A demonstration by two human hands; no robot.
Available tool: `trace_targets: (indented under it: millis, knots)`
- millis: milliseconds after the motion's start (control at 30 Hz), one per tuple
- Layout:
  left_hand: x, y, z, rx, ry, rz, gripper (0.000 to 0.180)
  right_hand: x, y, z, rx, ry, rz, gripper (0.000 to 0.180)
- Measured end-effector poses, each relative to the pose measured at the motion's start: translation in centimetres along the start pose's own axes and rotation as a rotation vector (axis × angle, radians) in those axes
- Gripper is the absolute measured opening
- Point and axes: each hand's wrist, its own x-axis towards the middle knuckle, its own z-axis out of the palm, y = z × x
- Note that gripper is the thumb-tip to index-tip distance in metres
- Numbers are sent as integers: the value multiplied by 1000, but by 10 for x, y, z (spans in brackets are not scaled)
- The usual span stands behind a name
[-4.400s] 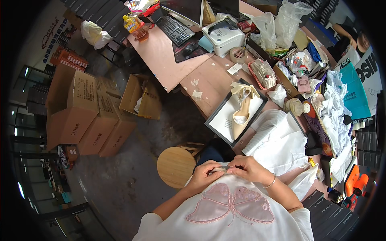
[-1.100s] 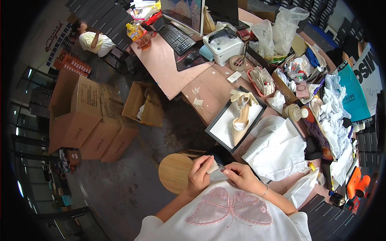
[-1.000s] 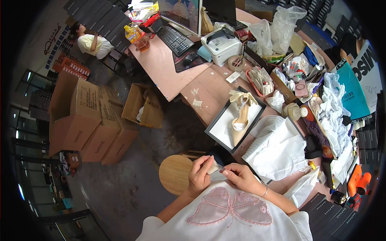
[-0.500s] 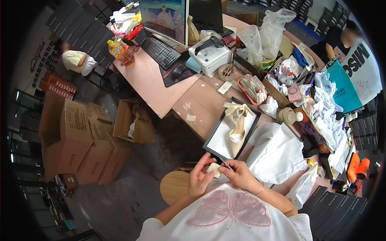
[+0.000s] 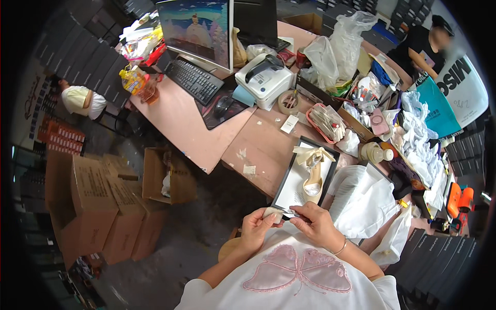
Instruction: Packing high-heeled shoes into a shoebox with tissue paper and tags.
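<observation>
My left hand (image 5: 257, 228) and my right hand (image 5: 316, 223) meet close to my chest, both pinching a small pale object (image 5: 281, 213) between the fingertips; what it is cannot be made out. Just beyond my hands lies an open black shoe box (image 5: 289, 191) with a cream high-heeled sandal (image 5: 313, 175) in it. White paper bags (image 5: 364, 199) lie to the right of the box on the pink desk (image 5: 258, 150).
A monitor (image 5: 196, 28), keyboard (image 5: 194, 80), mouse (image 5: 223, 106), label printer (image 5: 263, 80) and tape roll (image 5: 288, 102) are on the far desk. Cardboard boxes (image 5: 98, 206) stand left on the floor. A round wooden stool (image 5: 227, 250) is below my hands. Another person (image 5: 421, 44) sits at far right.
My head has tilted up, so the desk and monitor fill more of the view. My hands have stayed together on the small pale object, shifting slightly toward the shoe box.
</observation>
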Motion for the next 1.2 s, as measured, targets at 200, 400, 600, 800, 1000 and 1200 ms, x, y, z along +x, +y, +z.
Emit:
trace_targets:
  millis: [200, 400, 600, 800, 1000, 1200]
  knots:
    - [16, 14, -6, 38, -60, -33, 17, 15, -6, 3, -46, 51, -1, 26]
    - [23, 18, -17, 52, -90, -23, 16, 27, -9, 8, -33, 27, -6, 24]
    - [21, 19, -24, 34, -68, -23, 15, 39, -1, 17, 39, -25, -36, 22]
    - [22, 18, -27, -23, -23, 18, 15, 51, 1, 14, 291, -87, 133, 28]
    - [24, 19, -24, 30, -49, 65, 14, 53, -7, 7, 42, -114, -57, 27]
    - [24, 18, -25, 61, -72, 16, 15, 49, -9, 5, 35, -128, 0, 25]
